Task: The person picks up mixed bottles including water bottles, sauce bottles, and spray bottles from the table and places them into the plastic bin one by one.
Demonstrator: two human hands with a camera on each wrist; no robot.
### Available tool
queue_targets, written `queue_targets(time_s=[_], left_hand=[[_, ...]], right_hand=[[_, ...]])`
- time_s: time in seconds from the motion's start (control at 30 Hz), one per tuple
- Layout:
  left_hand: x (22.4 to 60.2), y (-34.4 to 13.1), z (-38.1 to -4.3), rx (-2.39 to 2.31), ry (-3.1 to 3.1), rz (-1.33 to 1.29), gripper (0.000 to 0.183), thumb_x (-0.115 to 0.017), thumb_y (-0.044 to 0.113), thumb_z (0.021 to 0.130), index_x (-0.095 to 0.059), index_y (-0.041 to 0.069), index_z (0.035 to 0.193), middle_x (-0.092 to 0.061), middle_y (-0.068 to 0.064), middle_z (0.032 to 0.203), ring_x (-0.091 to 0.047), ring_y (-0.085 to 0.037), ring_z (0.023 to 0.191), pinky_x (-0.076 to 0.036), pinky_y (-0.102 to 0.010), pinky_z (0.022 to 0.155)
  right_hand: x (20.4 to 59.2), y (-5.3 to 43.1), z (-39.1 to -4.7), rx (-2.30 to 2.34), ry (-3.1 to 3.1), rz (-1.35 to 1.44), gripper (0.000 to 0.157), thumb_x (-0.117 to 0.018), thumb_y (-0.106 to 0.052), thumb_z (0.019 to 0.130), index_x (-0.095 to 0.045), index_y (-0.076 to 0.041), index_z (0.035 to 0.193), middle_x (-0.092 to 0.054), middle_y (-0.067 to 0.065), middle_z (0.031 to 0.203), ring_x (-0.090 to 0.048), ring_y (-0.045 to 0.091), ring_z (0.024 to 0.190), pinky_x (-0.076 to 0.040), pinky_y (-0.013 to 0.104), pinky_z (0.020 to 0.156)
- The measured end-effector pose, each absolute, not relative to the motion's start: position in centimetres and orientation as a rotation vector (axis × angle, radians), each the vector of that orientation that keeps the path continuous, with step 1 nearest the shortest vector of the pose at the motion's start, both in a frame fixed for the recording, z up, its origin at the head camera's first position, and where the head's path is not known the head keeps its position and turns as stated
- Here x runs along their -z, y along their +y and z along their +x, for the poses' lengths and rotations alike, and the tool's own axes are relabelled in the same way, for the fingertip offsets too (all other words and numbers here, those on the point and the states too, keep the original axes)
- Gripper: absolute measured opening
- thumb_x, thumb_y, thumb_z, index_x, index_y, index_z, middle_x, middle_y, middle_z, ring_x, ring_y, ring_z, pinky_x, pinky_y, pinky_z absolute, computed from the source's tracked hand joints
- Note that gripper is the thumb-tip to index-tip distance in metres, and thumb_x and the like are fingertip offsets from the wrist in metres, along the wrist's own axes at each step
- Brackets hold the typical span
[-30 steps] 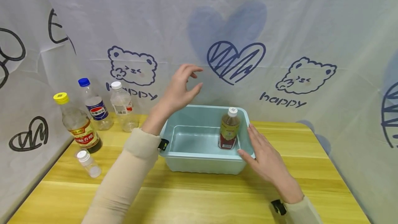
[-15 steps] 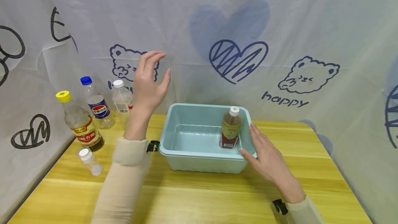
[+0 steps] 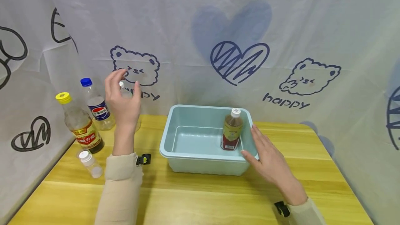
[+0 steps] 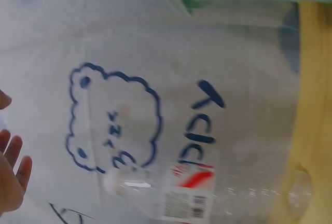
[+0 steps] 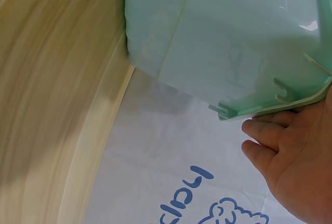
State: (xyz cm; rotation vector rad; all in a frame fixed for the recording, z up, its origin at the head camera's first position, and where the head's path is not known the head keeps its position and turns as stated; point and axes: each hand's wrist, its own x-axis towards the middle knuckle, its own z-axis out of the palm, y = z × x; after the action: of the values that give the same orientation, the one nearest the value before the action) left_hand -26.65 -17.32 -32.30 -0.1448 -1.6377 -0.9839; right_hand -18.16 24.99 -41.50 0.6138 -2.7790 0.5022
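From the head, I see the left hand [image 3: 122, 105] raised, fingers and thumb spread in a loose curve holding nothing, hiding most of the clear white-capped bottle [image 3: 126, 93] on the counter [image 3: 193, 200], while the right hand [image 3: 270, 159] lays fairly straight fingers along the right end of the pale green tub [image 3: 204, 166]. From the left wrist, that bottle stands apart from the fingers, the hand cut off at the edge. From the right wrist, the fingers touch the tub's rim, ungrasping, the hand partly cut off.
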Motion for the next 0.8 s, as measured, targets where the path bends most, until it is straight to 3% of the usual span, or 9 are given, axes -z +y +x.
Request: queue_targets(time_s=[0.27, 0.5, 0.8], left_hand=[[35.7, -18.7, -27.6, 1.091, -1.592, 0.089, 0.05, -0.081, 0.005, 0.088, -0.064, 0.005, 0.135, -0.057, -0.008, 0.138, -0.053, -0.018, 0.126, -0.04, -0.032, 0.112], [38.1, -19.8, -28.3, 1.209, -1.591, 0.256, 0.056, -0.081, 0.007, 0.089, -0.059, 0.007, 0.141, -0.054, -0.002, 0.144, -0.047, -0.009, 0.136, -0.032, -0.022, 0.118], [41.0, -21.5, -29.3, 1.263, -1.703, 0.384, 0.066, -0.079, 0.012, 0.091, -0.052, 0.012, 0.151, -0.044, -0.002, 0.157, -0.037, -0.01, 0.146, -0.021, -0.023, 0.123]], right_hand=[[41.5, 25.0, -18.2, -0.502, -2.778, 0.611, 0.083, -0.051, -0.049, 0.107, -0.022, 0.004, 0.163, -0.017, 0.016, 0.171, -0.027, 0.042, 0.154, -0.027, 0.056, 0.124], [41.7, 25.2, -18.0, -0.503, -2.766, 0.616, 0.082, -0.052, -0.048, 0.106, -0.022, 0.004, 0.162, -0.017, 0.017, 0.171, -0.028, 0.042, 0.154, -0.027, 0.056, 0.123], [41.6, 25.2, -18.1, -0.512, -2.759, 0.615, 0.082, -0.053, -0.048, 0.106, -0.022, 0.003, 0.163, -0.018, 0.017, 0.171, -0.03, 0.043, 0.152, -0.028, 0.057, 0.123]])
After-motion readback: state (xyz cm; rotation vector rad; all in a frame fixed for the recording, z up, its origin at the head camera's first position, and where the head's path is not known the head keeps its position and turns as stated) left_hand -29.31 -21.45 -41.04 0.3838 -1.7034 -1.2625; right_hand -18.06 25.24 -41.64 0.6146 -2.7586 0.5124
